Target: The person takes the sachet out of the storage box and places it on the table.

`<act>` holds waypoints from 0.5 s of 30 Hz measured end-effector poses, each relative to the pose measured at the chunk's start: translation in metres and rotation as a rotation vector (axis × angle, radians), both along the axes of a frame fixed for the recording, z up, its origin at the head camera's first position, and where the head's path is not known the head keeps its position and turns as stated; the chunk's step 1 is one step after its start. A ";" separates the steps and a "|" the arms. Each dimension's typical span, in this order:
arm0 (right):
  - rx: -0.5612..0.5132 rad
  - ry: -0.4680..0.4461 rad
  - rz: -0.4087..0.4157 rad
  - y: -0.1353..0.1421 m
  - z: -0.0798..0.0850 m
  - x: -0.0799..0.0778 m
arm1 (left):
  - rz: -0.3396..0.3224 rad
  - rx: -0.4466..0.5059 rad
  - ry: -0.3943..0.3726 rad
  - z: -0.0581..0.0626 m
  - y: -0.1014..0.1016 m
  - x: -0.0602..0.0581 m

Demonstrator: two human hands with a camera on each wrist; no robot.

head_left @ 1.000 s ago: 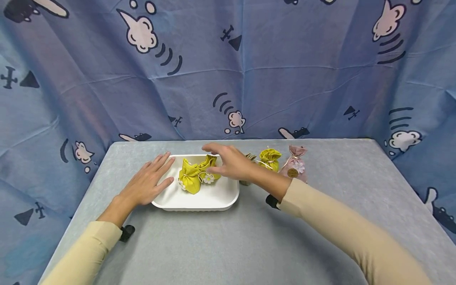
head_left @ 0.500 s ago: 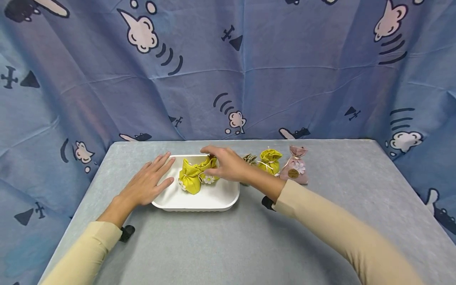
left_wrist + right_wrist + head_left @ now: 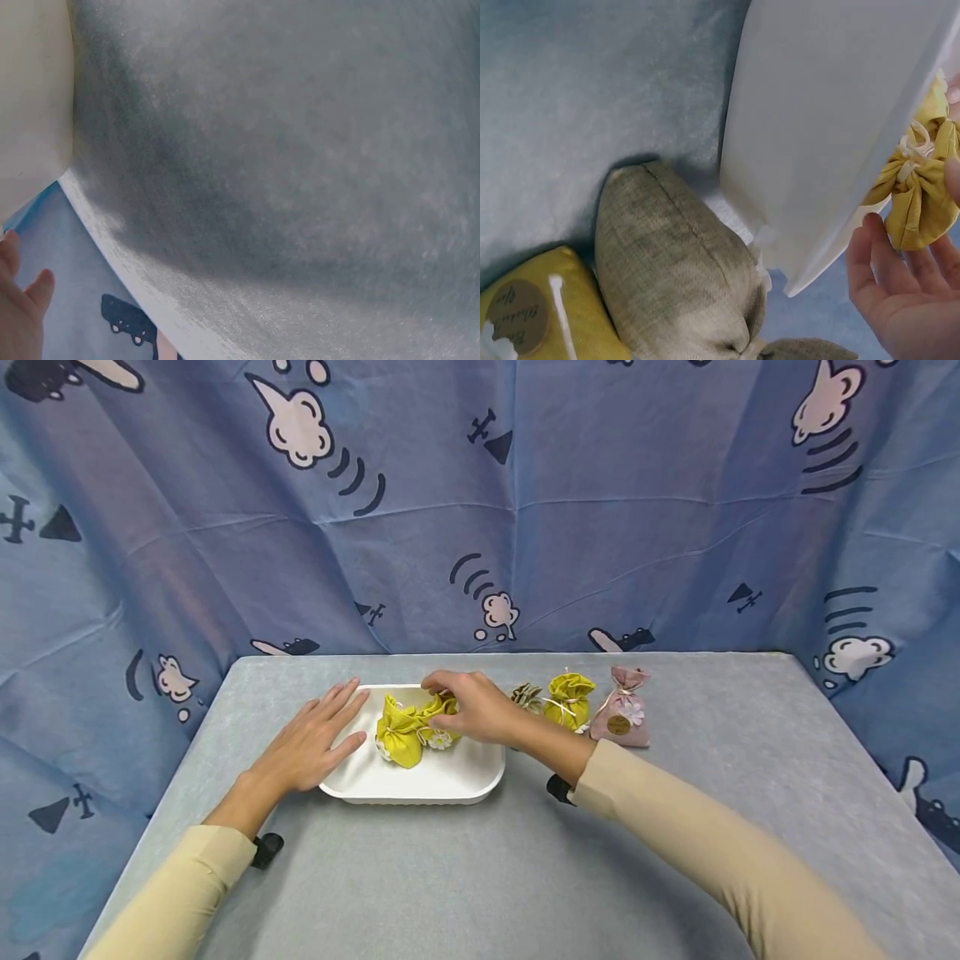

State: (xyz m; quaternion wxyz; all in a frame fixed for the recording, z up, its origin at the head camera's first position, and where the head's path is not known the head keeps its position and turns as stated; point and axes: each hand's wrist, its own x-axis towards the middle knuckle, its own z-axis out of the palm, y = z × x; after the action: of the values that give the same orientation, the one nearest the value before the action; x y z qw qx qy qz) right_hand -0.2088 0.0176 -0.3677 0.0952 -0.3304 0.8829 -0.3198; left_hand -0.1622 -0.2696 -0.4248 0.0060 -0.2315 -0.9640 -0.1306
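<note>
Two yellow drawstring pouches with white flowers lie in a white tray (image 3: 427, 785). The left pouch (image 3: 401, 742) leans against the right pouch (image 3: 438, 737). My right hand (image 3: 482, 707) reaches over the tray's right rim and grips the right pouch by its gathered top. From the right wrist, the thumb and fingers appear on either side of that ruffled yellow cloth (image 3: 915, 214). At the tray's left rim rests my left hand (image 3: 309, 747), its fingers spread and straight. Only a few of its fingertips (image 3: 39, 291) show in the left wrist view.
Right of the tray stand a grey-brown burlap pouch (image 3: 675, 262), partly behind my right hand in the head view, another yellow pouch (image 3: 567, 703) and a pink pouch (image 3: 621, 710) with a round label. A blue patterned curtain (image 3: 480, 527) hangs behind the grey table (image 3: 420, 877).
My right hand has moved slightly left and closed its fingers and thumb on the right yellow pouch, which shifts very little. The left hand stays in place on the tray.
</note>
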 end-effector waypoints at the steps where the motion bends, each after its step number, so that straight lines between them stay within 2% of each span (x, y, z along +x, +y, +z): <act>1: 0.002 -0.002 0.003 0.000 0.000 0.000 | 0.000 -0.001 0.001 0.000 0.000 0.000; 15: -0.102 0.011 -0.005 0.001 -0.004 0.004 | -0.010 0.006 0.021 -0.001 -0.001 -0.001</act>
State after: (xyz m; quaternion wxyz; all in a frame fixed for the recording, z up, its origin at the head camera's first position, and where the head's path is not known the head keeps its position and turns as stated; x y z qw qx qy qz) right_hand -0.2052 0.0184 -0.3712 0.0724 -0.3346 0.8667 -0.3630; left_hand -0.1629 -0.2703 -0.4255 0.0163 -0.2377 -0.9623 -0.1311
